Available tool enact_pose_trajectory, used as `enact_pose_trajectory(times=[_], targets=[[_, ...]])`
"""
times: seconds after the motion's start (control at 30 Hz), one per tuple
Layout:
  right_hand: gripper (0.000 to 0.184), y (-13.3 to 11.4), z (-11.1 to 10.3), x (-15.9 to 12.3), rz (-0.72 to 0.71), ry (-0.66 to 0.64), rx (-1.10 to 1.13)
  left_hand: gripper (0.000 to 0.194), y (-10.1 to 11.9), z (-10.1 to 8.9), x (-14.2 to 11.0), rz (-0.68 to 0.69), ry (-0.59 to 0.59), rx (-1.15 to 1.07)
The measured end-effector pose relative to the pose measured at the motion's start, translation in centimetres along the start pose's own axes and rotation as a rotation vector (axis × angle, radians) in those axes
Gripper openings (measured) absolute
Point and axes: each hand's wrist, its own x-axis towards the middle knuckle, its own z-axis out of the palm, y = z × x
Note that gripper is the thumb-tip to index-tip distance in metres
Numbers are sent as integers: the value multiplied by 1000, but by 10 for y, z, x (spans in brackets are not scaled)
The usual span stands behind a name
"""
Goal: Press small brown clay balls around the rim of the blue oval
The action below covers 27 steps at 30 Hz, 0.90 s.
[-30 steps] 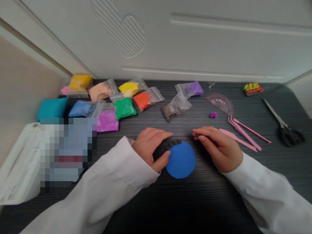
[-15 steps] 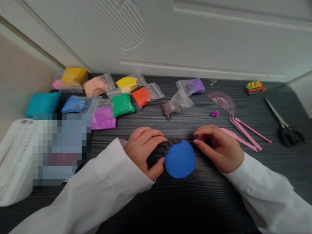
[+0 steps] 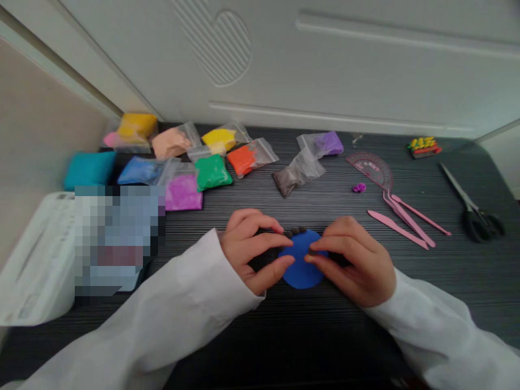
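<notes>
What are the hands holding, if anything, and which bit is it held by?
The right hand pinches a small dark lump by its sides, between thumb and finger, over the blue disc. I can't tell whether the left hand grips anything.

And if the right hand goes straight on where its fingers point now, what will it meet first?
Probably the bare left hand, across the flat round blue disc; the height of the right hand is unclear.

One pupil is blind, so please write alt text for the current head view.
The right hand pinches a small dark piece over a blue disc, whose far edge carries dark lumps; the left hand is at the disc's left side. Bags of coloured material lie behind, pink tools and scissors to the right.
</notes>
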Motion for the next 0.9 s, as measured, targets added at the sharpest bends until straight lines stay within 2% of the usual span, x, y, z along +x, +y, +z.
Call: enact_pose_trajectory(times=[0.23, 0.37, 0.5, 0.63, 0.77, 0.9], targets=[[23, -12, 10, -1, -46, -2, 54, 10, 3, 4, -2, -34, -82, -239], [30, -14, 10, -1, -71, 19, 56, 8, 2, 3, -1, -21, -69, -289], [38, -9, 1, -2, -4, 92, -22, 9, -4, -2, -4, -14, 12, -82], [29, 5, -8, -1, 132, 188, -93, 13, -14, -5, -14, 77, 74, 134], [19, 16, -8, 2, 233, 111, -94, 14, -19, -3, -22, 76, 8, 222], [16, 18, -5, 3, 229, 74, -87, 12, -15, 0, -24, 49, 8, 252]])
